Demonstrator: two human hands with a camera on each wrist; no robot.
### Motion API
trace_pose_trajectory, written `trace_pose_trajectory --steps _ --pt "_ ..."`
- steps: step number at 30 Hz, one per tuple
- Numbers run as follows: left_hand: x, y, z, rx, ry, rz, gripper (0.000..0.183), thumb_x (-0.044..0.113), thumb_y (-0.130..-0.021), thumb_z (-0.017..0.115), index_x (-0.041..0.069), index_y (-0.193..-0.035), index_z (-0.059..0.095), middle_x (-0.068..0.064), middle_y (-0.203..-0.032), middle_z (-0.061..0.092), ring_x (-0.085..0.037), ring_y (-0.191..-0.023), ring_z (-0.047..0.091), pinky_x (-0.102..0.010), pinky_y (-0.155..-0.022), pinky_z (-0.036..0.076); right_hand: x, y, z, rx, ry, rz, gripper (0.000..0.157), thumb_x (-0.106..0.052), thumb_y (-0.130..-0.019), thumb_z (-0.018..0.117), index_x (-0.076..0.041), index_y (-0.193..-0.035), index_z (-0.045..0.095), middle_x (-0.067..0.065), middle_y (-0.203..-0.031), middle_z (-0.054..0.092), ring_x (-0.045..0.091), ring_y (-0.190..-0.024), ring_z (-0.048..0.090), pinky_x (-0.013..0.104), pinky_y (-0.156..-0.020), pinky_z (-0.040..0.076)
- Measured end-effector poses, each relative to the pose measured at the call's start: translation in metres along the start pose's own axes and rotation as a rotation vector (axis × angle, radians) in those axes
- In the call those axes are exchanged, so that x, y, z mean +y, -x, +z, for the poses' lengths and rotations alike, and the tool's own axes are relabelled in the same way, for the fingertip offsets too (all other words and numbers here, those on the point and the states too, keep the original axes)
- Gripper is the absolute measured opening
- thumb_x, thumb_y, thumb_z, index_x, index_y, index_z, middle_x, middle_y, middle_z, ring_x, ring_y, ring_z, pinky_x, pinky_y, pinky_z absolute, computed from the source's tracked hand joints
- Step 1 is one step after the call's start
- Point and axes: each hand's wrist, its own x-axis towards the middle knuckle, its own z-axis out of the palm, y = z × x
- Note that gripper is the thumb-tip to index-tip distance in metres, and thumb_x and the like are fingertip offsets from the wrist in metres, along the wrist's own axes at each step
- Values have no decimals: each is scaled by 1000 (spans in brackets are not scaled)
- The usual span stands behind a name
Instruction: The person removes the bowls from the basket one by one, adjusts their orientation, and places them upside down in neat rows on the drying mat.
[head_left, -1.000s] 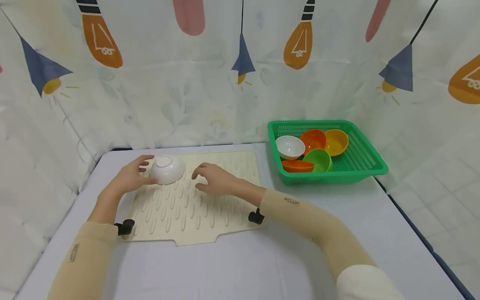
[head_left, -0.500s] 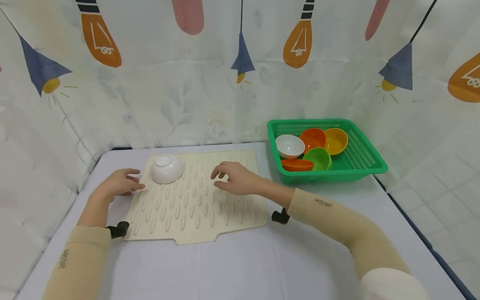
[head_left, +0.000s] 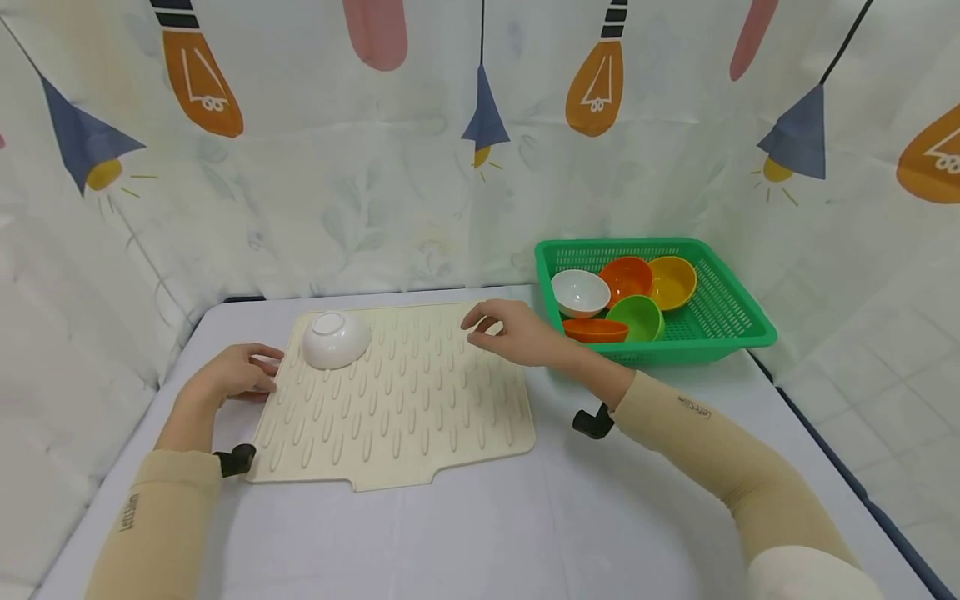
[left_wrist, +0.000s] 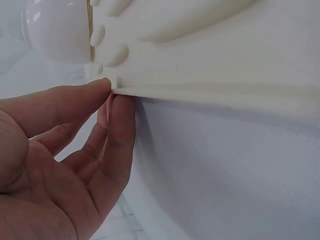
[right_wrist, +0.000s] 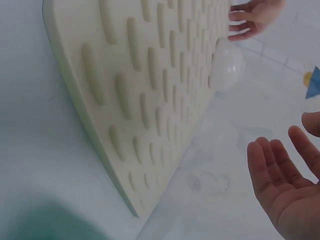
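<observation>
The left hand pinches the side edge of the cream mat, though how far its fingers reach underneath is hidden. Just beyond and right of it, an upturned white bowl rests on that mat; raising the edge could make it slide or tip. The right hand hangs loosely curled, gripping nothing; a careless backward swing might knock the green basket beside it, jostling the bowls within.

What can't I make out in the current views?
Head: the inside of the upturned white bowl, hidden by its own wall.
Left wrist: how far the left hand reaches under the mat, hidden by its edge.
Right wrist: the green basket, blurred and cut off by the bottom edge.
</observation>
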Motion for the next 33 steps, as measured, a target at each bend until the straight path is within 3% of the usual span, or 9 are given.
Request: trace_pose_trajectory --steps 4,11,18,24,33 --pt "3 1 2 10 -14 -9 68 -12 -87 66 -17 -146 32 -29 -119 51 -22 -88 63 -37 -76 60 1 5 -19 26 -49 47 19 -21 -103 66 -10 -119 69 -1 -119 68 15 -108 65 33 -87 56" --pt "3 0 2 8 -10 -18 69 -11 -85 67 -15 -145 33 -27 -117 52 -21 -85 62 -36 -74 60 8 17 -56 110 -33 121 25 -28 -103 64 -12 -121 69 2 -122 67 17 -108 64 37 -86 57" --pt "3 2 0 -11 12 -10 71 -10 -85 69 -15 -146 33 -28 -120 51 -21 -87 63 -36 -74 61 25 34 -98 186 -39 200 32 -27 -104 63 -6 -129 64 7 -125 65 25 -110 64 38 -89 56" --pt "3 2 -1 -10 18 -11 71 -11 -86 69 -14 -146 32 -28 -121 50 -23 -88 63 -36 -74 60 46 48 -140 243 -54 339 43 -35 -105 60 -6 -138 57 13 -132 60 30 -116 59 44 -98 50" --pt "0 0 -3 -14 14 -8 71 -10 -87 69 -14 -147 32 -29 -123 50 -21 -87 63 -35 -73 60 72 62 -190 321 -155 577 62 -38 -109 49 0 -155 34 25 -153 38 41 -136 41 54 -115 35"
